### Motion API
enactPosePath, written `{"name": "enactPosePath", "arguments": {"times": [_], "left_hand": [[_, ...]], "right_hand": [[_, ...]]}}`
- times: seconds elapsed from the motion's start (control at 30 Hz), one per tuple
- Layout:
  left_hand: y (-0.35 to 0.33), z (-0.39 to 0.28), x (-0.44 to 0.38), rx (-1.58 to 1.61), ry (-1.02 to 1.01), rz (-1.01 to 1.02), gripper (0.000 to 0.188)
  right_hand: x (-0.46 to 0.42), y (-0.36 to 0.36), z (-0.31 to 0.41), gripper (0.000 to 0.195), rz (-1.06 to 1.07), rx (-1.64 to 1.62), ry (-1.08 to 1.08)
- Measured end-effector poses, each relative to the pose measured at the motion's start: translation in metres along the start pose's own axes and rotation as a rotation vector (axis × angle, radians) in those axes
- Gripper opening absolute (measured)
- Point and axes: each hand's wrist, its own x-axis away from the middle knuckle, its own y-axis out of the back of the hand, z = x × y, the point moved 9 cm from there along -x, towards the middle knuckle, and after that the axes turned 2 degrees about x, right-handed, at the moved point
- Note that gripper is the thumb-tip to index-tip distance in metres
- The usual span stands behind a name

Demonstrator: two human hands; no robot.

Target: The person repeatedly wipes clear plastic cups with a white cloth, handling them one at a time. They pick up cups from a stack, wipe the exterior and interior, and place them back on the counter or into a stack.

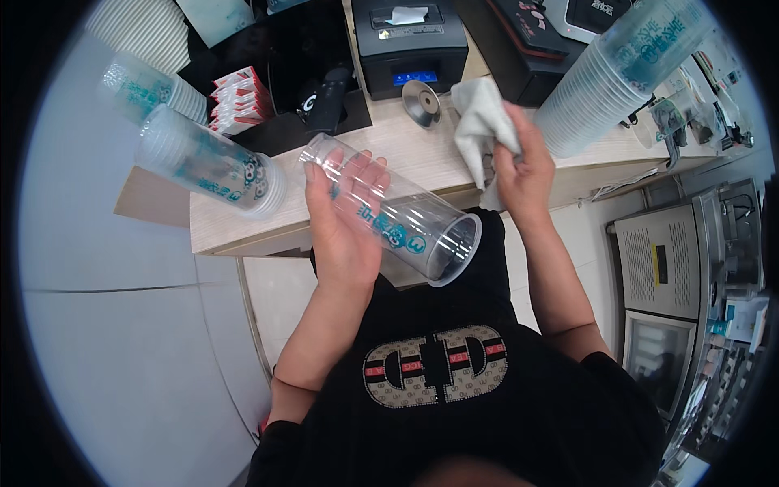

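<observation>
Tilted across my left hand (347,225) is a clear plastic cup (420,213) with teal printing, its wide rim towards my body. The thumb lies along the near side, and the fingers show through the wall from behind. My right hand (526,167) pinches a crumpled white cloth (484,125) above the counter's front edge, apart from the cup. Left of the cup stands a stack of printed plastic cups (210,164). A taller cup stack (614,79) rises on the counter beyond my right hand.
A black receipt printer (414,49) sits at the back of the pale wooden counter (389,143). Before it lies a round metal piece (421,103). Red-and-white packets (240,100) fill a black holder at the left. A stainless-steel appliance (660,252) stands at the right.
</observation>
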Motion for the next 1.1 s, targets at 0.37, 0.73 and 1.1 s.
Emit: {"name": "enactPosePath", "arguments": {"times": [0.37,0.73,1.1], "left_hand": [[-0.011,-0.01,-0.011,0.07,-0.118,-0.036,0.087],[-0.027,-0.009,-0.007,-0.051,-0.168,0.041,0.079],[-0.038,0.023,-0.012,0.036,0.047,0.263,0.078]], "right_hand": [[0.062,0.071,0.057,0.051,-0.016,0.12,0.283],[0.077,-0.042,0.083,0.052,0.612,-0.53,0.146],[0.062,-0.037,0.072,0.053,0.626,-0.573,-0.033]]}}
